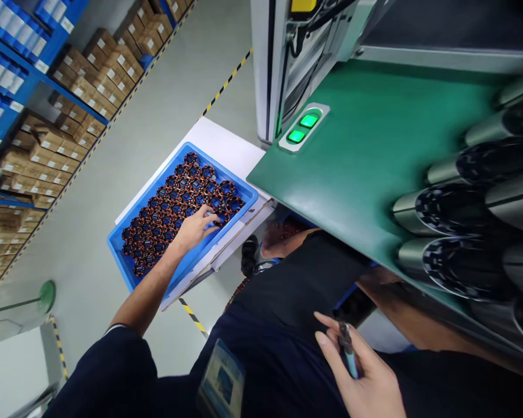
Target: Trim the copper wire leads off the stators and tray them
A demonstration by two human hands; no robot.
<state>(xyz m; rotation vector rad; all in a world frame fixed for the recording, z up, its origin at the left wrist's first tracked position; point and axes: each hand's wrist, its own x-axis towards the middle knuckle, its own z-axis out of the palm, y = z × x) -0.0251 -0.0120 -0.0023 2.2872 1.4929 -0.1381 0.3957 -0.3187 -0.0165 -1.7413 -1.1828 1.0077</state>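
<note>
My left hand (194,229) reaches over the blue tray (185,273), fingers bent and apart. Its fingertips are at the edge of a wound motor stator (221,218) near the tray's right end; no firm grip shows. Rows of similar stators (169,206), ring-shaped with copper windings, fill much of the tray. In front of my body, my right hand (368,371) is closed around small pliers (349,351) with dark jaws and a light blue handle. The jaws point up past the fingers, and part of the handle is hidden in the palm.
The tray rests on a white board (226,142) beside a green worktop (357,151) with two lit green switches (303,129). Metal cylinders (412,212) with dark rims stand at the right. Shelves of cardboard boxes (93,87) line the left. Another person's arm (287,241) shows below the worktop.
</note>
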